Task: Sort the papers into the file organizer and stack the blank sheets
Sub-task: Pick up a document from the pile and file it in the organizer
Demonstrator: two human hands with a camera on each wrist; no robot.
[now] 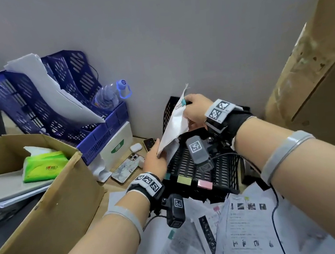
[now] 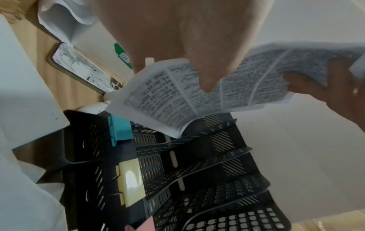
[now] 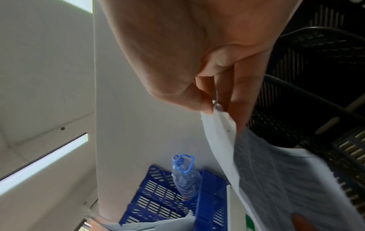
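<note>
The right hand (image 1: 195, 111) pinches the top corner of a clipped bundle (image 1: 172, 126), by its teal clip (image 1: 183, 102), while the left hand (image 1: 155, 161) pinches the lower edge, thumb on the printed side. Between them the bundle hangs tilted over the black organizer (image 1: 203, 164), its bottom edge just above the leftmost slot; the left wrist view shows dense print on the sheets and the slot dividers empty below. Teal, yellow and pink clips sit on the organizer's front lip, apparently marking one slot per colour, so this teal-clipped bundle looks bound for the teal slot.

The job appears barely begun: no paper is seen inside the black organizer, and a loose spread of printed papers (image 1: 245, 228), some with coloured clips, lies on the worktop (image 1: 111, 186) in front of it, yet to be sorted. No neat stack of blanks shows near the hands.

To the left stand a blue organizer (image 1: 101, 131) holding white sheets and a bottle (image 1: 109, 95), a phone (image 1: 125, 169), and a cardboard box (image 1: 66, 195) with a tissue pack (image 1: 42, 165).
</note>
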